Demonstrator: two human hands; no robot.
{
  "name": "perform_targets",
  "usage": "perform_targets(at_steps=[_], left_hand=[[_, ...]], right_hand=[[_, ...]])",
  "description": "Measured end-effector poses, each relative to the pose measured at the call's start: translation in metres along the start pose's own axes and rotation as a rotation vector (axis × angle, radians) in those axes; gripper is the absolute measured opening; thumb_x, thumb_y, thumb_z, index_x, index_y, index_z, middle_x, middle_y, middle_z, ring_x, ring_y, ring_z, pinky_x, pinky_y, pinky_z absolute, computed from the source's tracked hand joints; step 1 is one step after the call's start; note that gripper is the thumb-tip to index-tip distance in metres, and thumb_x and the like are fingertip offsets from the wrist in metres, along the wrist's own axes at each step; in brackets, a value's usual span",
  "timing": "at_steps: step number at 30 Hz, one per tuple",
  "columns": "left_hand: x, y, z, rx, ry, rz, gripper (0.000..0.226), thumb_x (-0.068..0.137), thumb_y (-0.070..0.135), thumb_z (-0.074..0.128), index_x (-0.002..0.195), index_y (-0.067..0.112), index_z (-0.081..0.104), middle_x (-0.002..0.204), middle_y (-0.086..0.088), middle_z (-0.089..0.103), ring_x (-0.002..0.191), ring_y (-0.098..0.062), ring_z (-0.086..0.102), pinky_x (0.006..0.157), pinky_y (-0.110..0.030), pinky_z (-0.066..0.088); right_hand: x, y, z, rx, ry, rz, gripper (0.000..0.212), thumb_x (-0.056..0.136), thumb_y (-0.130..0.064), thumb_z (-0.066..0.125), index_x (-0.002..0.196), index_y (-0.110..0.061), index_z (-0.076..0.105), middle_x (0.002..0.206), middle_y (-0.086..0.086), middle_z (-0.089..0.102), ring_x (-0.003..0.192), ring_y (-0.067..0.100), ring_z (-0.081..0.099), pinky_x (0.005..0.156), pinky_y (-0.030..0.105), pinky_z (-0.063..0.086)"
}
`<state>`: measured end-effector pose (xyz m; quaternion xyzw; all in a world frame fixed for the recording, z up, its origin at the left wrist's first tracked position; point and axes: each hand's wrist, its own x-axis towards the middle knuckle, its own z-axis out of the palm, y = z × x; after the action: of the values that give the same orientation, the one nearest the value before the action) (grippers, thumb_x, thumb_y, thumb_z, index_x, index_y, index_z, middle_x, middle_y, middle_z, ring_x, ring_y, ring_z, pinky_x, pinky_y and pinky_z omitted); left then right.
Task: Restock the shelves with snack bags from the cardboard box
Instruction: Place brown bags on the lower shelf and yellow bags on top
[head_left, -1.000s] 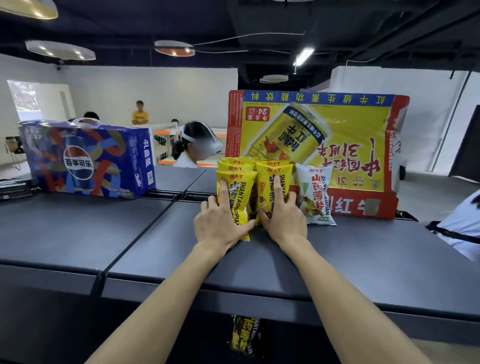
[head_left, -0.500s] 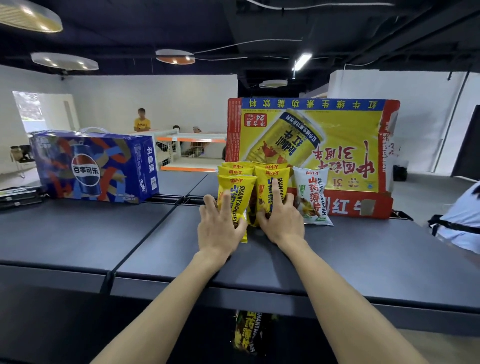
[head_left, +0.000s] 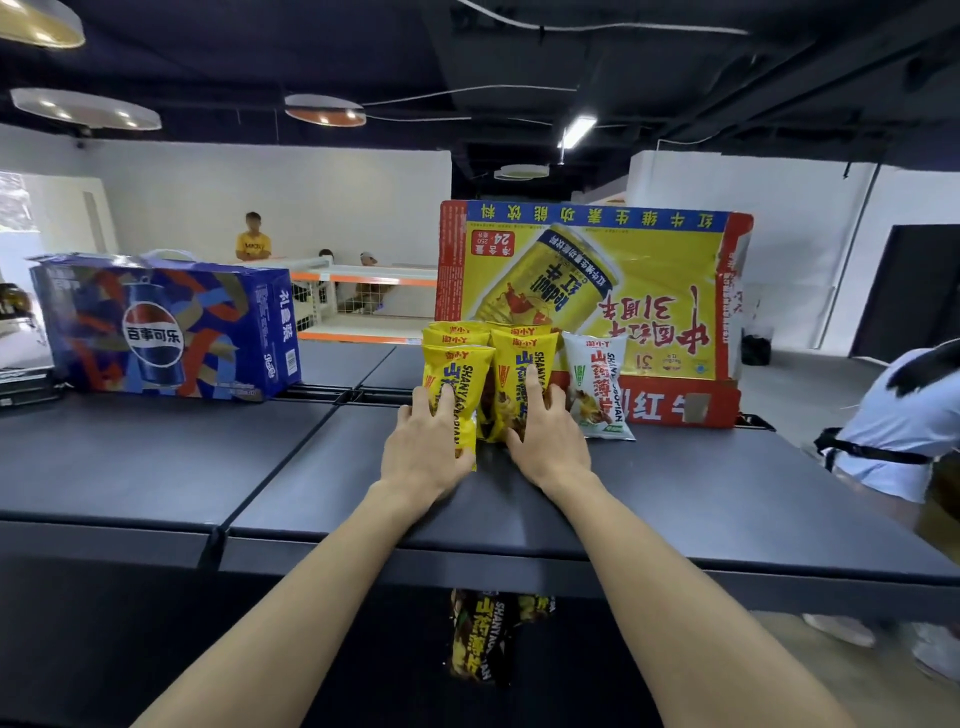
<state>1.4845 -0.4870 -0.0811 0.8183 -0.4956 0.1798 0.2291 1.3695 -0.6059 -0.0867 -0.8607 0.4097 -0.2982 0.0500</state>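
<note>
Yellow snack bags (head_left: 457, 364) stand well back from the shelf (head_left: 675, 499) edge, left hand (head_left: 423, 452) and right hand (head_left: 550, 441) pressing them flat-fingered.

Front yellow bags (head_left: 457, 371): lower parts hidden by my left hand (head_left: 423, 452), right hand (head_left: 550, 447) | lower bag (head_left: 483, 639): top hidden behind shelf (head_left: 675, 566) | person (head_left: 893, 415), right edge: cropped

Single head-worn wide-angle camera faces forward and slightly down across the dark shelf (head_left: 156, 457), its near edge close below.
</note>
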Motion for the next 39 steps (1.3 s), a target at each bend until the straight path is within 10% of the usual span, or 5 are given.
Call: perform_targets(at_steps=[12, 19, 39], left_hand=[[-0.026, -0.002, -0.023, -0.024, -0.026, 0.15, 0.047, 0.084, 0.029, 0.06, 0.126, 0.013, 0.046, 0.132, -0.014, 0.036, 0.114, -0.035, 0.045, 0.076, -0.045, 0.049], [-0.032, 0.05, -0.036, -0.068, 0.006, 0.291, 0.02, 0.089, 0.03, 0.049, 0.1, 0.014, 0.057, 0.098, -0.008, 0.062, 0.09, -0.033, 0.062, 0.073, -0.039, 0.047], [-0.177, 0.401, 0.06, -0.106, -0.142, 0.762, 0.019, 0.088, 0.027, 0.047, 0.098, 0.015, 0.057, 0.101, -0.006, 0.064, 0.085, -0.034, 0.064, 0.062, -0.031, 0.032]], right_hand=[[-0.057, -0.025, -0.048, -0.187, -0.031, 0.007, 0.042, 0.097, -0.036, 0.053, 0.13, -0.014, 0.039, 0.113, 0.015, 0.06, 0.102, 0.039, 0.061, 0.074, 0.041, 0.049], [-0.095, 0.001, -0.104, -0.304, -0.02, 0.089, 0.032, 0.098, -0.028, 0.051, 0.125, -0.012, 0.047, 0.112, 0.014, 0.065, 0.102, 0.039, 0.061, 0.073, 0.038, 0.044], [-0.276, 0.302, -0.217, -0.386, -0.073, 0.402, 0.026, 0.093, -0.025, 0.056, 0.112, -0.009, 0.051, 0.102, 0.019, 0.064, 0.099, 0.04, 0.061, 0.073, 0.041, 0.048]])
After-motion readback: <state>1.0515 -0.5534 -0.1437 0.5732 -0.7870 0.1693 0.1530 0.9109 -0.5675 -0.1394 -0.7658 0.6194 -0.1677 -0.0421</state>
